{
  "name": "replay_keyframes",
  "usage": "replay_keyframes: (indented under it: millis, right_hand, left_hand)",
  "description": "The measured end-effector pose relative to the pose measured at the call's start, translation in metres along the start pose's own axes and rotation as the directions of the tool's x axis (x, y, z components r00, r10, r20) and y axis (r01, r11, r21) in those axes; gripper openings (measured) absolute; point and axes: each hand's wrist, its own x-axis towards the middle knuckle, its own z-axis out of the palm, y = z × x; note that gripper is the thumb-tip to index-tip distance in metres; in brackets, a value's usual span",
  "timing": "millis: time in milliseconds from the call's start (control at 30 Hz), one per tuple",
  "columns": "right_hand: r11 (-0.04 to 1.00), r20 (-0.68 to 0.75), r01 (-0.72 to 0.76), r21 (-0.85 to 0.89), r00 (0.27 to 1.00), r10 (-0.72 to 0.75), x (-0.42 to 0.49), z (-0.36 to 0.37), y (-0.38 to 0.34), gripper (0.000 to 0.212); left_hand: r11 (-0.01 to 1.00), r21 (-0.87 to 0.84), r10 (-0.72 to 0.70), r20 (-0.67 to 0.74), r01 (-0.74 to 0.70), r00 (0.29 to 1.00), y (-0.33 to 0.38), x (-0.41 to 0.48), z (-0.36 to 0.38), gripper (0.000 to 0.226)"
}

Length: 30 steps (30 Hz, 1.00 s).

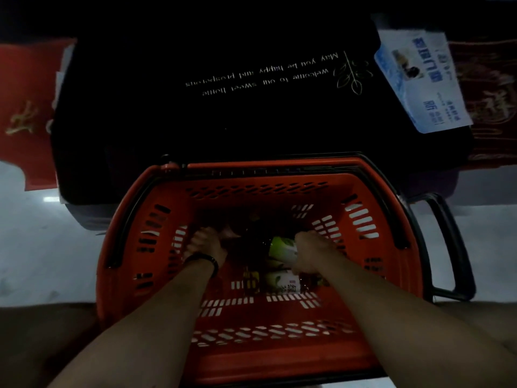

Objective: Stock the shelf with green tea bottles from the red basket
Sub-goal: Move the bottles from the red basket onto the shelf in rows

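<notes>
Right hand (310, 247) was curled round a green tea bottle (281, 246) in the red basket (251, 167); left hand (205, 242) grip was unreadable (too dark). Best lifted straight up, clear of the walls.

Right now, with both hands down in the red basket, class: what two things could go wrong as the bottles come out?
1. The light is poor: what the left hand touches is lost in shadow, so it may grab badly.
2. The right hand grips a green tea bottle lying among other bottles; pulling it may shift them, or it may slip.
</notes>
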Motion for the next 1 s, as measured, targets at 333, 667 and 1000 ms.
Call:
replay_keyframes:
  millis: [333,667,1000]
  right_hand:
    - [0.983,0.093,0.130,0.132,0.985,-0.143,-0.029,-0.040,0.021,0.076]
    - [0.884,-0.355,0.372,0.284,0.897,-0.264,-0.110,-0.100,0.021,0.078]
    - [0.090,-0.529,0.571,0.816,0.801,-0.280,-0.196,-0.171,0.027,0.047]
  left_hand:
    - [0.854,-0.466,0.317,0.114,-0.231,0.942,-0.029,-0.035,-0.017,0.071]
    - [0.552,-0.795,0.506,0.081,-0.251,0.859,-0.022,-0.100,-0.085,0.074]
    - [0.226,-0.954,0.624,-0.015,-0.198,0.782,-0.007,-0.184,-0.192,0.052]
